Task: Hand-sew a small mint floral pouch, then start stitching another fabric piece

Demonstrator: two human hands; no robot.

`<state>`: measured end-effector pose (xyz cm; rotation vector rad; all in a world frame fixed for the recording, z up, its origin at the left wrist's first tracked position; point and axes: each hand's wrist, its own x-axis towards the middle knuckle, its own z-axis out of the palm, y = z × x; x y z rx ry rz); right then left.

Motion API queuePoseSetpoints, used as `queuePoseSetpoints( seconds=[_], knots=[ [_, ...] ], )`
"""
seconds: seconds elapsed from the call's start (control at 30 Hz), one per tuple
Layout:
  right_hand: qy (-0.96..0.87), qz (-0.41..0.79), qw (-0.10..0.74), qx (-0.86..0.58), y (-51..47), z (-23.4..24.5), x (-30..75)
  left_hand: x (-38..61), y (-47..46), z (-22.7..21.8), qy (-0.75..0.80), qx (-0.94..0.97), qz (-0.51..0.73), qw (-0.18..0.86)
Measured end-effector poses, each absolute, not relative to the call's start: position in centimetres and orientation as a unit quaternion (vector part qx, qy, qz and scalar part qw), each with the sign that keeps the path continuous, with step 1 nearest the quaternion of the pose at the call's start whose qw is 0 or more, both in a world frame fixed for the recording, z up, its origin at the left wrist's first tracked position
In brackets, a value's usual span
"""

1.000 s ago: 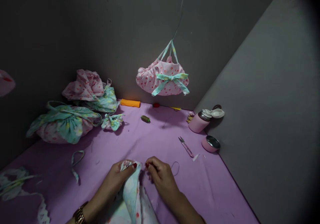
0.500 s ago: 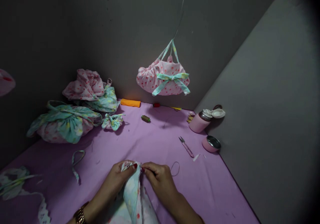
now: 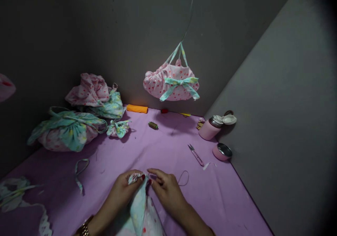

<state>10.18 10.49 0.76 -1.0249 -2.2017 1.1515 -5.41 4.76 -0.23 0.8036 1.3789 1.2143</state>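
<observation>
My left hand pinches the gathered top edge of a floral cloth, mint green with a pink side, its thumb pressed on the fold. Below, the cloth hangs toward the table's near side. Right at the same edge, my right hand has its fingers curled, the index fingertip and thumb a little apart. Anything thin between those fingertips is too small to make out. A loop of dark thread shows just beyond the right hand.
Thread snips, a pink cup and a pink flask stand to the right. Behind lie a green thread spool and an orange roll. Fabric bags fill the left; a pink bag hangs above the purple table.
My right index finger has lifted slightly away from the thumb at the cloth's edge. The left hand keeps its pinch, and the cloth's folds have shifted a little.
</observation>
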Motion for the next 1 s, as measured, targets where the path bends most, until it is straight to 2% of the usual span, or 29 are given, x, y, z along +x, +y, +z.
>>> queuePoseSetpoints(
  seconds=[0.33,0.57,0.7,1.0],
  knots=[
    [-0.793,0.41,0.232,-0.385,10.4,0.9,9.8,-5.4,4.6,-0.4,0.622,0.406,0.487,0.46],
    [-0.784,0.429,0.231,-0.385,10.4,0.6,9.8,-5.4,4.8,0.5,0.6,0.419,0.485,0.478],
    [-0.748,0.482,0.24,-0.389,10.6,0.6,9.9,-5.4,4.7,0.4,0.6,0.404,0.479,0.498],
    [-0.588,0.679,0.213,-0.385,11.2,1.0,10.0,-5.3,4.9,0.2,0.545,0.347,0.51,0.567]
  ],
)
